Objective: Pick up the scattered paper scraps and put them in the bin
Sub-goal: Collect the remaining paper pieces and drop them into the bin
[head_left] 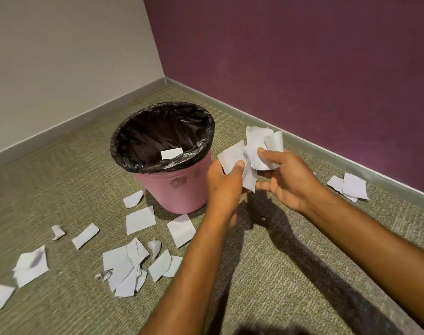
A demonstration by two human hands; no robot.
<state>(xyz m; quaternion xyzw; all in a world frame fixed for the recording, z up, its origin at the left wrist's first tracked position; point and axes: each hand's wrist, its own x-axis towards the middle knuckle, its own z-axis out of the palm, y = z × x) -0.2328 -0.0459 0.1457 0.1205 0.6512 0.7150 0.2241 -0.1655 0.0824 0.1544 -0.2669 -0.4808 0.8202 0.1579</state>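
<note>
A pink bin point(179, 189) with a black liner stands on the carpet near the room's corner; one white scrap point(171, 153) lies inside it. Just right of the bin's rim, both hands hold a bunch of white paper scraps point(256, 151). My left hand point(224, 187) pinches the bunch from the left and my right hand point(288, 180) grips it from the right. Several loose scraps point(127, 269) lie on the floor in front of and left of the bin. Two more scraps point(350, 187) lie by the right skirting.
Green-grey carpet point(278, 262) covers the floor. A beige wall stands at the left and a purple wall point(302, 56) at the right, meeting in a corner behind the bin. My arms cast a dark shadow on the carpet below them.
</note>
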